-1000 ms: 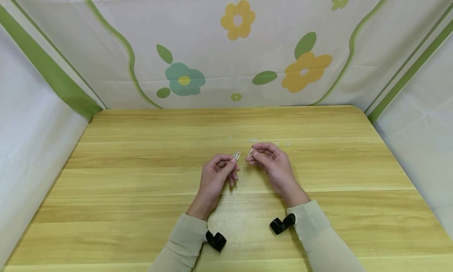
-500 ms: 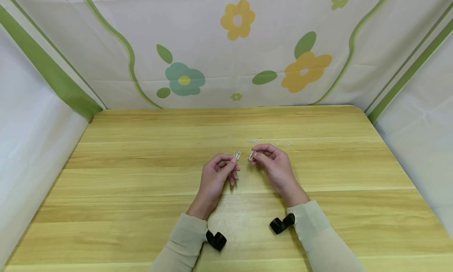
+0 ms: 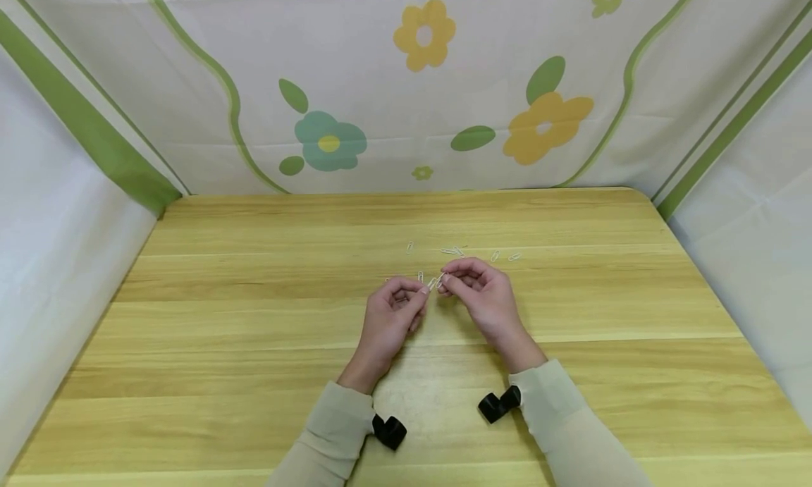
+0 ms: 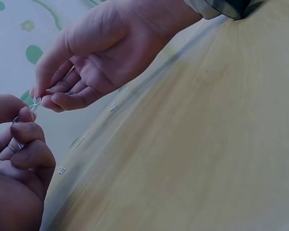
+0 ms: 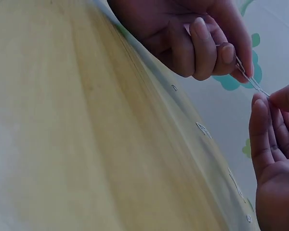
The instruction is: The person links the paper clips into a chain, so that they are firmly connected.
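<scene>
In the head view my left hand [image 3: 393, 318] pinches a white paper clip [image 3: 432, 283] between thumb and forefinger. Another clip [image 3: 420, 277] shows just above those fingertips. My right hand [image 3: 483, 297] pinches a paper clip [image 3: 442, 280], its end meeting the left hand's clip. The right wrist view has the clips [image 5: 254, 83] stretched between both hands' fingertips. More wire lies within the curled fingers of the left hand [image 4: 19, 163] in the left wrist view. Whether the two clips are hooked together is too small to tell.
Several loose white paper clips lie beyond the hands: one clip [image 3: 409, 247], a small group [image 3: 453, 251], and two clips to the right [image 3: 495, 256]. The wooden table [image 3: 222, 318] ends at a flower-print curtain [image 3: 380, 85].
My right hand has moved left, bringing its clip to the left hand's clip. The left fingers have shifted slightly right, and the clips they hold now stand spread apart.
</scene>
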A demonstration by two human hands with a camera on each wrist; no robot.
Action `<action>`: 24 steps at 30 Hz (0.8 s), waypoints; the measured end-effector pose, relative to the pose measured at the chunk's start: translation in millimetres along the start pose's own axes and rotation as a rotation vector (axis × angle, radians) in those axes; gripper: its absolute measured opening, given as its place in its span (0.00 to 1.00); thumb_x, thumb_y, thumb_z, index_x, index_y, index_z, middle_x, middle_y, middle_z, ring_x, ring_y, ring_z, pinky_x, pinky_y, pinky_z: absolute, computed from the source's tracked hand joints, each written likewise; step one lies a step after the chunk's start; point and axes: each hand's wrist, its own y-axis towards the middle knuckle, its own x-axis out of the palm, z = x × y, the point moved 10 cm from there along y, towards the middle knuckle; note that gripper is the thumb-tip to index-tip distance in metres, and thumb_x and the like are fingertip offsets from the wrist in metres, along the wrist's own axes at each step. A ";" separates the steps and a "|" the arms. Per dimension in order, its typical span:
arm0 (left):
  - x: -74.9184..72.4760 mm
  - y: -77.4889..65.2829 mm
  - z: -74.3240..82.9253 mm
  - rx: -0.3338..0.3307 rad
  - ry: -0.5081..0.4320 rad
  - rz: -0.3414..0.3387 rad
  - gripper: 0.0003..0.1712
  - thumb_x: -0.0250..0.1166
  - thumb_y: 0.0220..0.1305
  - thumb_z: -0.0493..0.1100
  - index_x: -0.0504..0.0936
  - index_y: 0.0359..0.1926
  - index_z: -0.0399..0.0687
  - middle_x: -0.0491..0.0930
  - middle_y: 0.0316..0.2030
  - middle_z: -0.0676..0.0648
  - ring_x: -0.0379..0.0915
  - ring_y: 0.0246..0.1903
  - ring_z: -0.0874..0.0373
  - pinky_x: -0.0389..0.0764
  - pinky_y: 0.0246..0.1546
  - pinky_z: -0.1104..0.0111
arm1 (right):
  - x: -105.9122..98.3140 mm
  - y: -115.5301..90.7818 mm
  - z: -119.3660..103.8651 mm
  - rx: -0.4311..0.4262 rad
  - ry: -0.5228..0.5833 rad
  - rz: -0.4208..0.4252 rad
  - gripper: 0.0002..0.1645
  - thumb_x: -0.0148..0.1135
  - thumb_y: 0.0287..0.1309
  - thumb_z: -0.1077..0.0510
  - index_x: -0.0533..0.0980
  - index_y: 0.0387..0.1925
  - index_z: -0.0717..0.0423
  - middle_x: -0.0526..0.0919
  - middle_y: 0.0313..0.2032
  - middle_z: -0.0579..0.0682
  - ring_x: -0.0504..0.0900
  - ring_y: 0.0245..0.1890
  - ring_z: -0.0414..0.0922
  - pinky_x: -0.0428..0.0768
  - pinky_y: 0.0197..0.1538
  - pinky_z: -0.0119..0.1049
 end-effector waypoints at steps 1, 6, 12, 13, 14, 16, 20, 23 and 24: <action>-0.1 0.1 -0.1 0.001 0.014 0.004 0.06 0.69 0.74 0.36 0.85 0.46 0.34 0.80 0.29 0.48 0.72 0.23 0.63 0.73 0.24 0.76 | -0.4 -0.1 -0.8 -0.005 -0.013 0.006 0.13 0.66 0.69 0.70 0.79 0.51 0.74 0.87 0.39 0.47 0.88 0.37 0.41 0.91 0.48 0.35; -0.8 0.2 -1.1 0.001 0.060 0.018 0.07 0.70 0.73 0.36 0.86 0.44 0.34 0.81 0.29 0.51 0.75 0.25 0.62 0.75 0.26 0.77 | -1.8 -0.9 -4.0 -0.037 -0.094 0.023 0.11 0.68 0.67 0.70 0.82 0.50 0.71 0.87 0.40 0.52 0.88 0.37 0.41 0.91 0.47 0.35; -2.5 0.0 -3.8 -0.030 0.057 0.031 0.07 0.70 0.73 0.36 0.87 0.45 0.34 0.82 0.30 0.50 0.75 0.26 0.63 0.75 0.26 0.77 | -0.1 -2.4 -7.2 -0.095 -0.238 0.013 0.09 0.71 0.66 0.67 0.86 0.47 0.64 0.88 0.42 0.56 0.87 0.38 0.42 0.89 0.45 0.31; -2.9 -0.1 -4.7 -0.038 0.050 0.032 0.07 0.69 0.73 0.36 0.87 0.45 0.34 0.82 0.30 0.49 0.74 0.26 0.63 0.74 0.26 0.77 | 0.5 -2.7 -7.4 -0.101 -0.256 0.007 0.09 0.72 0.66 0.66 0.86 0.47 0.63 0.89 0.43 0.56 0.86 0.39 0.42 0.88 0.45 0.31; -3.1 -0.2 -5.0 -0.044 0.040 0.031 0.07 0.69 0.73 0.36 0.87 0.45 0.34 0.82 0.30 0.48 0.74 0.26 0.63 0.73 0.25 0.77 | 0.9 -2.8 -7.5 -0.104 -0.269 0.003 0.09 0.72 0.66 0.66 0.87 0.47 0.61 0.89 0.43 0.56 0.86 0.39 0.42 0.88 0.45 0.30; -3.5 -0.2 -6.3 -0.054 0.018 0.026 0.07 0.68 0.74 0.36 0.87 0.46 0.34 0.81 0.29 0.47 0.72 0.24 0.63 0.72 0.24 0.77 | 1.6 -3.1 -7.6 -0.108 -0.287 -0.007 0.08 0.72 0.67 0.64 0.87 0.47 0.59 0.89 0.44 0.55 0.86 0.40 0.42 0.86 0.45 0.30; -4.3 -0.1 -7.5 -0.061 -0.017 0.014 0.08 0.67 0.75 0.36 0.86 0.47 0.33 0.80 0.27 0.48 0.69 0.21 0.63 0.72 0.22 0.76 | 2.9 -3.2 -7.3 -0.104 -0.291 -0.034 0.08 0.72 0.68 0.63 0.88 0.48 0.56 0.90 0.46 0.53 0.87 0.42 0.42 0.87 0.46 0.30; -5.6 0.1 -8.8 -0.073 -0.035 0.015 0.08 0.67 0.76 0.36 0.86 0.47 0.33 0.80 0.26 0.50 0.70 0.21 0.63 0.73 0.22 0.76 | 5.3 -3.4 -8.5 -0.116 -0.317 -0.058 0.10 0.72 0.69 0.62 0.89 0.49 0.54 0.90 0.47 0.52 0.87 0.42 0.42 0.87 0.46 0.30; -5.9 0.2 -9.2 -0.078 -0.043 0.016 0.08 0.67 0.76 0.37 0.86 0.47 0.34 0.80 0.26 0.50 0.70 0.21 0.63 0.73 0.22 0.76 | 6.3 -3.4 -8.9 -0.122 -0.327 -0.066 0.10 0.72 0.69 0.62 0.89 0.50 0.54 0.90 0.47 0.52 0.86 0.42 0.42 0.86 0.45 0.29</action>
